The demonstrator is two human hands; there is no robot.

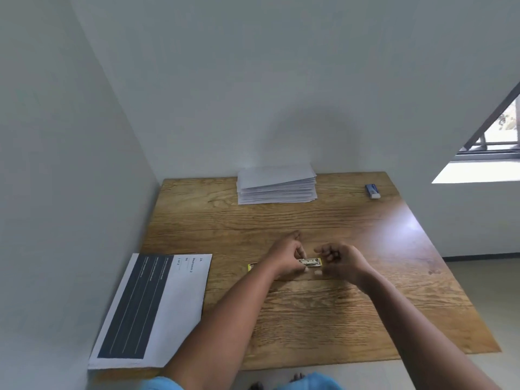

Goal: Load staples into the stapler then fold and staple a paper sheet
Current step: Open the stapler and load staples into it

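One stapler [309, 262] is seen on the table [323, 319], lying flat between the two hands, long axis running left-right across the view. Its metal staple channel is exposed on top; which end is the front cannot be told. The left hand [285, 257] is at the stapler's left end, fingers curled down onto it and pinching it, with the wrist covering whatever lies under that end. A small yellow piece [250, 267] shows just left of the left wrist, touching or part of the stapler body; which cannot be told. The right hand [340, 260] is just beside the stapler's right end, fingers curled in narrowly toward the palm; whether something small is pinched in them cannot be told from this view. Whether the right hand touches the stapler is also unclear. One small pale bit [318, 273] lies on the table just below the stapler, between the hands; too blurred to identify. One stack of white sheets [277, 185] sits well beyond the hands, at the far table edge against the wall, long side running left-right; sheet count not resolvable. One printed sheet [157, 308] with a dark lined block lies well to the left of the left forearm, long axis running near-far, slightly skewed, its near-left corner overhanging the table edge. One blue-and-white eraser [372, 190] lies far beyond the right hand, at the far right corner, apart from everything else.
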